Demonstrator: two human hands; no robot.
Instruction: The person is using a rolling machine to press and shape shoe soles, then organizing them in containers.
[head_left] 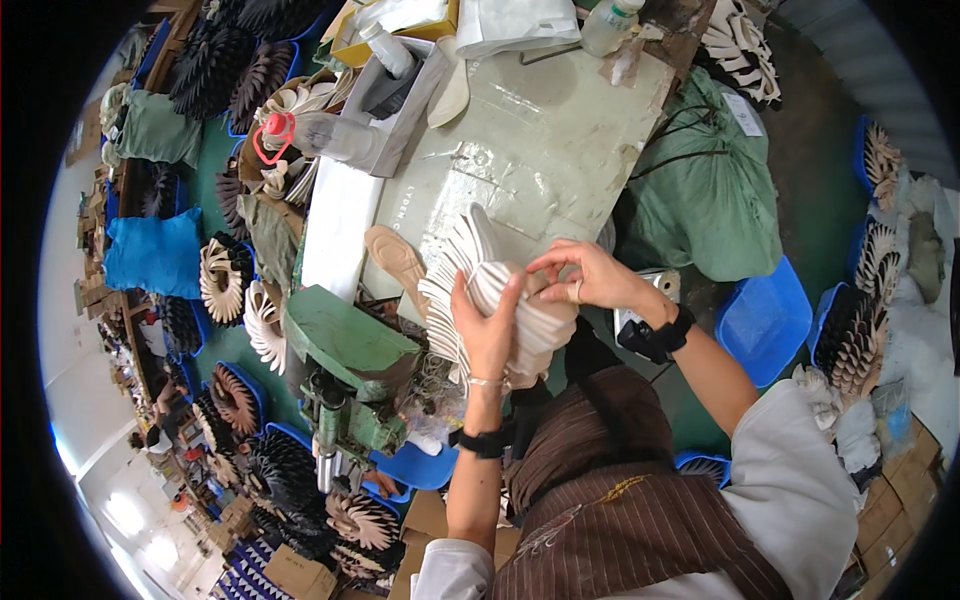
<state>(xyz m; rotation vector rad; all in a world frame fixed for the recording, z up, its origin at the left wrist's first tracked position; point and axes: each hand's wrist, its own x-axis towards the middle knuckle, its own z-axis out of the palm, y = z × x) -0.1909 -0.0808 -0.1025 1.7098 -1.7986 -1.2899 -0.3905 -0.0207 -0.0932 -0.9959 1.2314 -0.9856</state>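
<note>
Both hands on cream strips over the worktop

Head view: The fanned bundle of cream strips [540, 335] is up in front of the apron [600, 480], at the near edge of the worktop [560, 130]. L hand [484, 330] grasps it, w/ fingers and thumb pointing up and pieces showing b/w them. R hand [590, 275] is at the bundle's upper R edge, thumb + index bent in and touching it; can't tell if they've pinched a single strip.

Step in hand, prob.: picking thru or evening up the fan, L as holder, R as worker. Next move calls for a steady L hold and a light R fingertip touch, as the strips look thin and apt to slip.

Pose: L forearm rises almost straight from the lower edge; R forearm slants in from lower R, elbow out, wrist nr bundle height. Tan sole [395, 258] lies just L of the fan.
</note>
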